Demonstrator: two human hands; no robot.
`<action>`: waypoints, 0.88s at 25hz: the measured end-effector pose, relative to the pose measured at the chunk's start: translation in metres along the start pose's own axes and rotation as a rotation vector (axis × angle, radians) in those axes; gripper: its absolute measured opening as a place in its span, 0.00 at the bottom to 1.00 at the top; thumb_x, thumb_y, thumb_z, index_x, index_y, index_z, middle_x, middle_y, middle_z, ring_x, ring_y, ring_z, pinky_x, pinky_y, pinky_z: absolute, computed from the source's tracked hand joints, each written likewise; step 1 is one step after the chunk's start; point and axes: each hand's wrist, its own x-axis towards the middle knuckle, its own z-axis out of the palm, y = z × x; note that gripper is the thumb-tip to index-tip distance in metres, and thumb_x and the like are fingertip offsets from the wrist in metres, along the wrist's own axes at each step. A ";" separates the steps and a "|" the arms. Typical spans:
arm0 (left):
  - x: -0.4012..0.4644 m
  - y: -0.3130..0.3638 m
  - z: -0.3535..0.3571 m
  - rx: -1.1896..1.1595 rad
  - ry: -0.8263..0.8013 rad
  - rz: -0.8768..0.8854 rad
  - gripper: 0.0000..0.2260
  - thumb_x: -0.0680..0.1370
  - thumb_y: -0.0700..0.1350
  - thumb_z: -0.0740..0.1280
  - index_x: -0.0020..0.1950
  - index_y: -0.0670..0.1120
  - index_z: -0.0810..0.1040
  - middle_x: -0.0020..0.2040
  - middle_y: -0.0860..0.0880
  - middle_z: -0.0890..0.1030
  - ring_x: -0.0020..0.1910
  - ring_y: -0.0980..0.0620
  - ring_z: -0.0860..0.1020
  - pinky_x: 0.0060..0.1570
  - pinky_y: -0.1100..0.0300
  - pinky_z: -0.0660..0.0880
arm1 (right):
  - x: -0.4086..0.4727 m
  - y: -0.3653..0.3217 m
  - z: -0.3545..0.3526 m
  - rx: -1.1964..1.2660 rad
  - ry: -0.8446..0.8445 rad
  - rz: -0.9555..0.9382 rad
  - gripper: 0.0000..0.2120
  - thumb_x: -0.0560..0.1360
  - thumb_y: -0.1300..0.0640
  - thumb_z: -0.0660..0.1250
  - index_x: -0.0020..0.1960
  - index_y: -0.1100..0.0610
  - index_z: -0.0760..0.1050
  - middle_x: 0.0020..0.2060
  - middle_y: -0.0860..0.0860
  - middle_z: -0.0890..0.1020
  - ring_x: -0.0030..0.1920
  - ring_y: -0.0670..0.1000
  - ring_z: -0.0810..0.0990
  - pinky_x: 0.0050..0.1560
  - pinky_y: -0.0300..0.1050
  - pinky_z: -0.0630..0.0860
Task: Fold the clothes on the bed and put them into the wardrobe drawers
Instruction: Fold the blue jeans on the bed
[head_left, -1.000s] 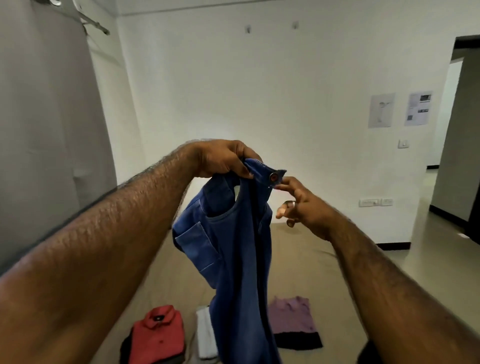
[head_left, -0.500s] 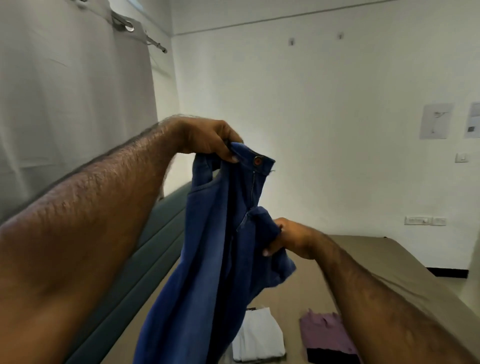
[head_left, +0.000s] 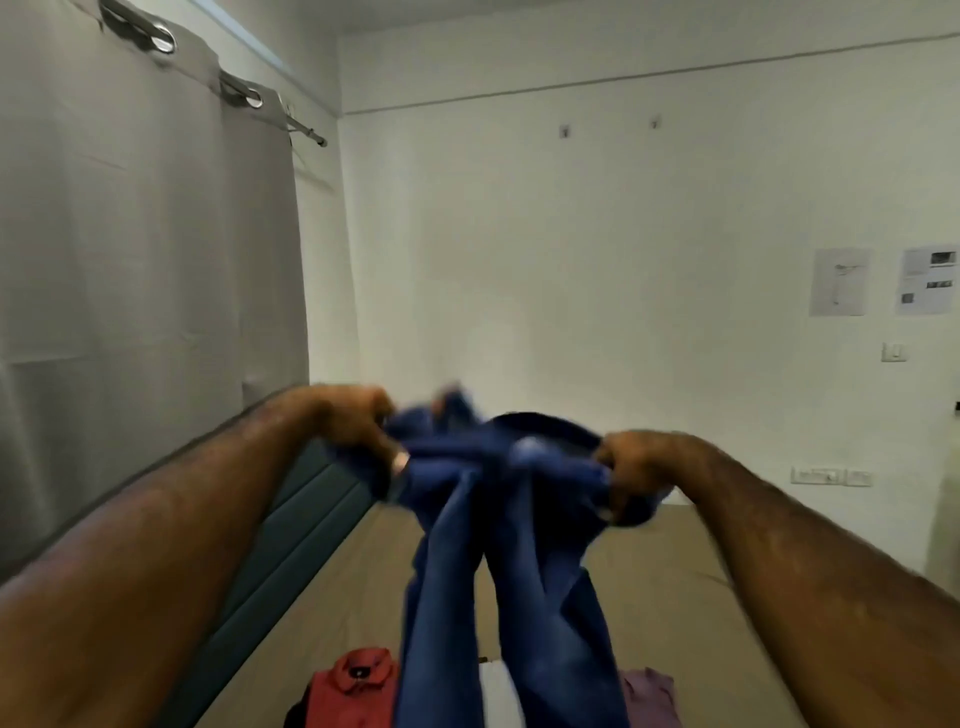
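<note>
Blue jeans (head_left: 509, 571) hang in the air above the bed (head_left: 649, 623), both legs dangling down the middle of the view. My left hand (head_left: 358, 426) grips the waistband at its left end. My right hand (head_left: 631, 467) grips the waistband at its right end, so the waist is spread between them. Both hands are blurred by motion. On the bed below lie a folded red shirt (head_left: 353, 691), a folded white garment (head_left: 496, 696) partly hidden behind the jeans, and a folded purple garment (head_left: 649, 699).
A dark teal headboard (head_left: 291, 540) runs along the bed's left side under a grey curtain (head_left: 135, 291). A white wall (head_left: 597, 291) stands beyond the bed, with two papers (head_left: 883, 280) and a light switch (head_left: 894, 352) at the right.
My left hand has dropped lower with the waistband. My right hand left the middle of the jeans and now grips the waistband's right end, pulling the waist wide; the legs hang apart.
</note>
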 end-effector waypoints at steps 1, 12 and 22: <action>-0.002 0.001 0.016 0.269 -0.242 -0.142 0.14 0.70 0.60 0.81 0.40 0.52 0.84 0.37 0.56 0.84 0.37 0.55 0.81 0.46 0.55 0.82 | -0.001 0.005 0.002 -0.180 -0.124 0.067 0.11 0.65 0.51 0.82 0.45 0.50 0.84 0.42 0.49 0.86 0.44 0.52 0.84 0.49 0.49 0.84; 0.026 0.093 0.044 -0.030 -0.164 0.129 0.39 0.69 0.53 0.84 0.76 0.55 0.71 0.72 0.57 0.76 0.70 0.54 0.75 0.72 0.52 0.72 | -0.009 -0.035 -0.054 0.324 0.241 -0.143 0.13 0.73 0.64 0.67 0.41 0.49 0.86 0.39 0.46 0.87 0.44 0.48 0.85 0.41 0.44 0.81; 0.031 0.127 0.112 -0.977 -0.006 0.043 0.16 0.84 0.54 0.68 0.60 0.42 0.83 0.54 0.41 0.87 0.48 0.44 0.84 0.55 0.46 0.82 | 0.020 -0.038 -0.038 0.251 0.467 0.094 0.26 0.67 0.57 0.79 0.61 0.46 0.76 0.62 0.51 0.74 0.63 0.56 0.76 0.62 0.56 0.78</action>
